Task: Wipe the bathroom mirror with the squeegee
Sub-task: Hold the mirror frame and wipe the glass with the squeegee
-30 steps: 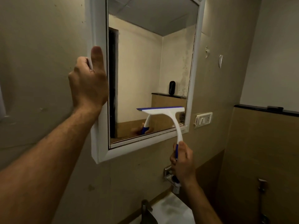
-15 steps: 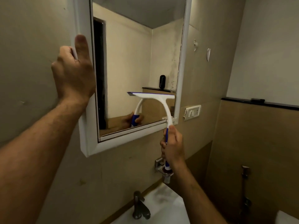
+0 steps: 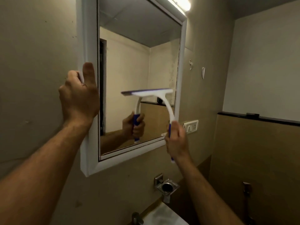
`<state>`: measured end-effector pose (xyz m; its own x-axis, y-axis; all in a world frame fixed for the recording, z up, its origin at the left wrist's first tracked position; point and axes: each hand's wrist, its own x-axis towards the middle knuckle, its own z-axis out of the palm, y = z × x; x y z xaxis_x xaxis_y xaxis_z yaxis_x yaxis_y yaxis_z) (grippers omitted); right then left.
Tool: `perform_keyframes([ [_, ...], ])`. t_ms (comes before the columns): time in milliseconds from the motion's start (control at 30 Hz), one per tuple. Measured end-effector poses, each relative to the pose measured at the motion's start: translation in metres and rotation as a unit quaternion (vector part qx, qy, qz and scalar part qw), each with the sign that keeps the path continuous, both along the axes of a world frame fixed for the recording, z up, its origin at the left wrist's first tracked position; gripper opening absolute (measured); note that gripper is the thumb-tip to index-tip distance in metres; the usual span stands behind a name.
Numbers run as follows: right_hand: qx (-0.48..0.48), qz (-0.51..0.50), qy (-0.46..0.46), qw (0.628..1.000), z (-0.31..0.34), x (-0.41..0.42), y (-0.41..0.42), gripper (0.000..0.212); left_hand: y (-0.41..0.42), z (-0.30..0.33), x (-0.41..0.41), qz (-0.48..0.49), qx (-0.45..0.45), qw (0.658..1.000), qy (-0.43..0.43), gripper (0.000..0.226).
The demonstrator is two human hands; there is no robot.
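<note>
Our left hand [image 3: 79, 98] grips the white frame [image 3: 86, 46] of the mirror [image 3: 138, 62] at 9 o'clock, thumb flat on the front. Our right hand [image 3: 176, 140] wraps round the blue handle of the squeegee [image 3: 155, 96] at 4 o'clock. Its blade lies flat across the glass (low down, toward the right side). A lamp [image 3: 180, 3] glows at 1 o'clock.
</note>
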<state>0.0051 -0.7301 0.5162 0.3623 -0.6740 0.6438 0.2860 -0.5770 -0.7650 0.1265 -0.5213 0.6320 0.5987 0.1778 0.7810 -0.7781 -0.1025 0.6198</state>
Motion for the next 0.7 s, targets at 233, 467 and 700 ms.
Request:
perform_keyframes([
  [233, 0.008, -0.002, -0.014, 1.0, 0.059, 0.015, -0.003, 0.041, -0.022, -0.002, -0.018, -0.146, 0.038, 0.987, 0.064, 0.063],
  [467, 0.066, 0.026, 0.007, 0.997, -0.031, 0.004, 0.014, 0.04, -0.002, 0.002, 0.005, 0.001, 0.012, 1.0, -0.013, 0.051],
  [700, 0.024, -0.004, -0.004, 1.0, 0.066, -0.001, 0.004, 0.044, 0.012, 0.033, 0.01, -0.026, 0.021, 0.999, -0.004, 0.058],
])
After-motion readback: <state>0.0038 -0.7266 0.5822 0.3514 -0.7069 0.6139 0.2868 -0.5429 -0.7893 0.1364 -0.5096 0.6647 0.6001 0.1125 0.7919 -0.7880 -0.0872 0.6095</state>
